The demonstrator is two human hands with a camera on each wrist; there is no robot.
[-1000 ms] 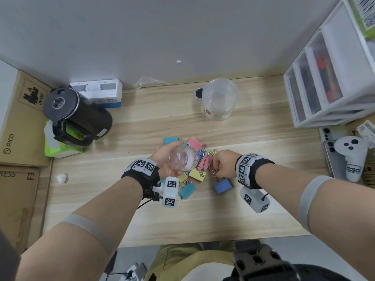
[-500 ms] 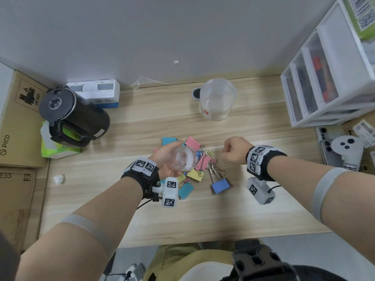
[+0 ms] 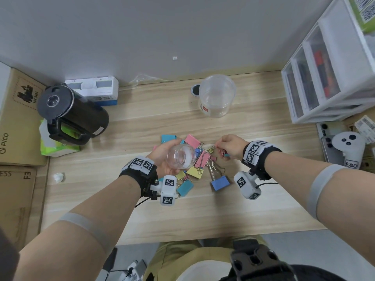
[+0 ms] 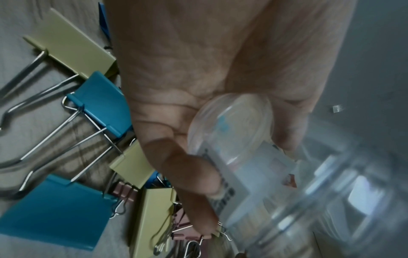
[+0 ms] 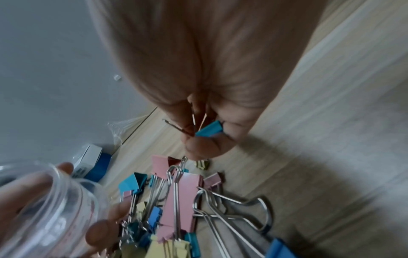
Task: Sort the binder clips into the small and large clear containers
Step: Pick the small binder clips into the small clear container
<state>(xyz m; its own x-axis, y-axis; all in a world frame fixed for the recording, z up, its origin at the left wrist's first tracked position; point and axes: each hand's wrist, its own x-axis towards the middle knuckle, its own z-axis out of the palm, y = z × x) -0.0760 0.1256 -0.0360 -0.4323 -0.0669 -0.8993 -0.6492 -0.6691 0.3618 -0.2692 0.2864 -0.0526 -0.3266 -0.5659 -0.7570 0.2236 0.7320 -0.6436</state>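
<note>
— How's the room on the desk [image 3: 203, 216]?

— Bare wood runs between the clip pile [image 3: 197, 159] and the near edge. The kettle [image 3: 71, 112] crowds the left side, the drawers [image 3: 328, 78] the right.

— And the hands?

— The left hand [image 3: 162, 157] grips the small jar [image 3: 181, 156] tilted over the pile. The right hand [image 3: 229, 146] pinches a small teal clip [image 5: 208, 129] just right of it. The big jar [image 3: 216, 96] stands well behind, near the wall.

— Any writing?

— "PICO" and "UN 3481" on the cardboard box [image 3: 14, 118]. The jars' labels are unreadable.
</note>
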